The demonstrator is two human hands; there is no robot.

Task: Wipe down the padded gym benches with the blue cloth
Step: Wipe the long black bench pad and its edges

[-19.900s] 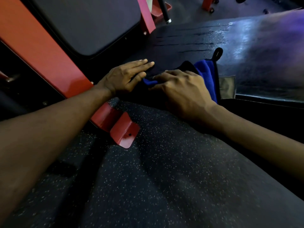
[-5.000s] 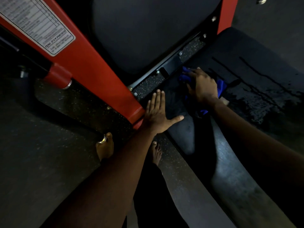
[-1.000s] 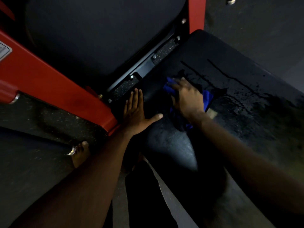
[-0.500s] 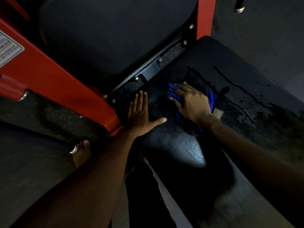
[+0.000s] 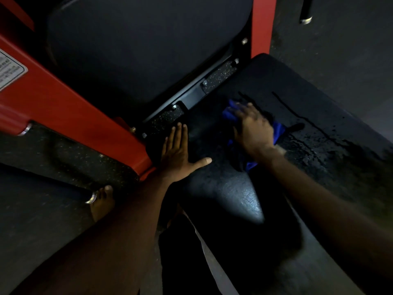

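Note:
A black padded bench seat (image 5: pixel 308 99) fills the right half of the head view, with wet streaks and drops on its right side. The blue cloth (image 5: pixel 277 132) lies bunched on the seat near its back edge. My right hand (image 5: pixel 253 129) presses flat on the cloth, fingers spread toward the backrest, slightly blurred. My left hand (image 5: pixel 177 152) rests flat on the seat's left corner, fingers straight and thumb out, holding nothing. The black backrest pad (image 5: pixel 138 45) stands behind the seat.
A red steel frame (image 5: pixel 70 116) runs diagonally at the left, a red upright (image 5: pixel 260 24) at the top. A black bolted bracket (image 5: pixel 191 96) joins seat and backrest. My bare foot (image 5: pixel 102 201) stands on the speckled rubber floor beside a chrome-tipped bar (image 5: pixel 90 198).
My right hand with the cloth has shifted slightly up toward the seat's back edge. The left hand has stayed pressed on the seat corner.

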